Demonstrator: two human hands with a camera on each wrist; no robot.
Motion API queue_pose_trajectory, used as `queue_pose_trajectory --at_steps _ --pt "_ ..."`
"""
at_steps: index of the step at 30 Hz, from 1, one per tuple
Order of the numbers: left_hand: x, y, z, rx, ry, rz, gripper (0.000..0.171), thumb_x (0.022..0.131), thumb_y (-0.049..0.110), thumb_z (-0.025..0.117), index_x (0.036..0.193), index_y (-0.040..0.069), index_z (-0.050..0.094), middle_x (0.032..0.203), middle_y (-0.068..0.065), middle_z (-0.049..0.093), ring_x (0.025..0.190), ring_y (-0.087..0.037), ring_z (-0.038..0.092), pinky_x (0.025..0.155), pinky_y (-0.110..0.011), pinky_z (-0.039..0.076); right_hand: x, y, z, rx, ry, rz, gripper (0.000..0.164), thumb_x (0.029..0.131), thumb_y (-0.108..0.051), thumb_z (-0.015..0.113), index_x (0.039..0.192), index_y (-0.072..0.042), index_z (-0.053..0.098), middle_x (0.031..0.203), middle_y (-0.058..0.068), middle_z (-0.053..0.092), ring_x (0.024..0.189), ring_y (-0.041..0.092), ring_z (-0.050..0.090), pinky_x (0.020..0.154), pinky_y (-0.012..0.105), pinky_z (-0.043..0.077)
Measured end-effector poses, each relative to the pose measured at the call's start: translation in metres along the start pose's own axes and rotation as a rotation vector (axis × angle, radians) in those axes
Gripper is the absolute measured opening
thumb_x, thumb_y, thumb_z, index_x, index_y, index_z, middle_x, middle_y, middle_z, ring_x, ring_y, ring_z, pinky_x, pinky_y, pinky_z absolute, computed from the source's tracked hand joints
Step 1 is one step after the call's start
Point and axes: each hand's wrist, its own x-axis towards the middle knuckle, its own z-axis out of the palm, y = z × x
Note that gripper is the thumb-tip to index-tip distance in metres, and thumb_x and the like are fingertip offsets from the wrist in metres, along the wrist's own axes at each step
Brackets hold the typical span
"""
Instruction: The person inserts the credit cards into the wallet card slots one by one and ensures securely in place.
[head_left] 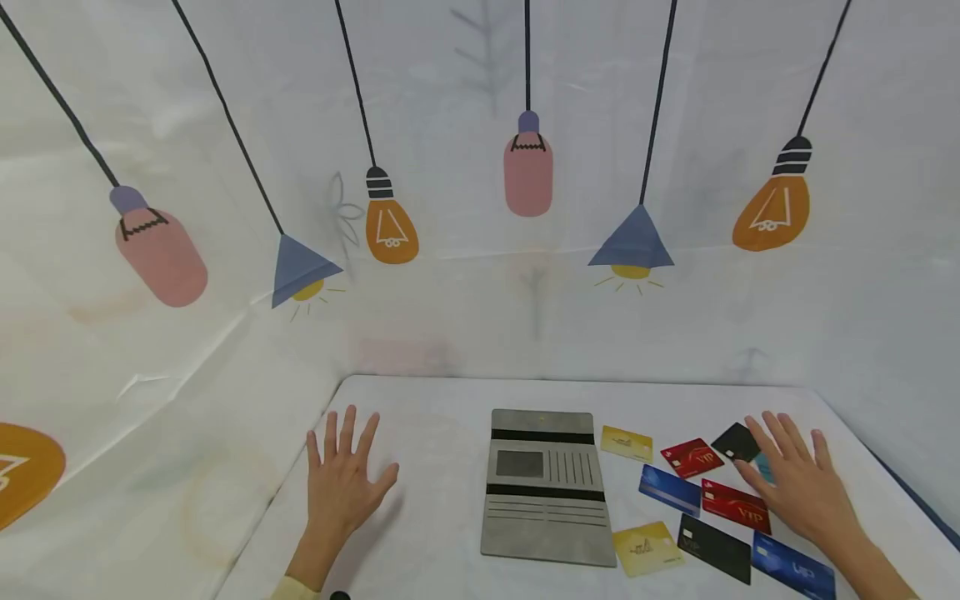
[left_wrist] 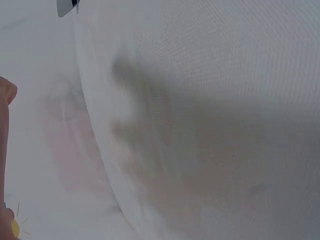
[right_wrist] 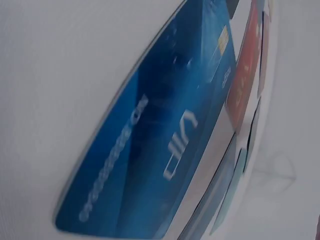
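Note:
My left hand (head_left: 341, 483) is held over the left part of the white table, fingers straight and spread, holding nothing; its shadow (left_wrist: 200, 130) falls on the surface in the left wrist view. My right hand (head_left: 806, 483) is spread over the cards at the right and partly hides a teal card (head_left: 764, 467). By its fingers lie a black card (head_left: 735, 442) and a red VIP card (head_left: 735, 506). A blue VIP card (right_wrist: 165, 130) fills much of the right wrist view. Between the hands lies a flat grey panel (head_left: 547, 521) with black bands, lines and a dark rectangle.
Beside the panel lie two yellow cards (head_left: 648, 548), another red card (head_left: 692, 457), another blue card (head_left: 670, 490) and a second black card (head_left: 714, 548). A white sheet printed with lamps (head_left: 465, 308) hangs behind and left of the table (head_left: 427, 483).

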Motion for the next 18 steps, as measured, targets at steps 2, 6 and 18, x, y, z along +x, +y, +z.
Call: queue_pose_trajectory --at_steps 2,6,18 --pt "0.000 -0.001 0.000 -0.002 -0.009 -0.004 0.081 0.078 0.057 0.061 0.148 0.018 0.044 0.156 -0.020 0.032 0.143 -0.047 0.024 0.110 -0.071 0.015 0.002 -0.004 0.001 0.016 -0.010 0.007 0.089 0.089 -0.044 0.064 0.156 -0.007 0.020 0.157 0.027 0.023 0.151 0.035 -0.009 0.116 0.060 -0.012" --pt "-0.002 -0.001 -0.001 -0.033 -0.042 -0.023 0.083 0.077 0.058 0.064 0.148 0.019 0.044 0.158 -0.019 0.029 0.144 -0.048 0.023 0.110 -0.072 0.014 0.004 -0.012 0.002 0.047 -0.033 0.015 0.084 0.088 -0.041 0.067 0.152 -0.003 0.028 0.151 0.031 0.032 0.151 0.040 -0.003 0.116 0.059 -0.013" --pt "-0.008 0.001 0.004 -0.179 -0.152 -0.120 0.087 0.079 0.057 0.069 0.151 0.019 0.039 0.159 -0.022 0.026 0.145 -0.051 0.016 0.107 -0.074 0.016 0.013 -0.033 0.013 0.196 -0.164 0.016 0.068 0.091 -0.037 0.068 0.139 0.005 0.044 0.140 0.036 0.038 0.129 0.053 0.033 0.113 0.070 -0.001"
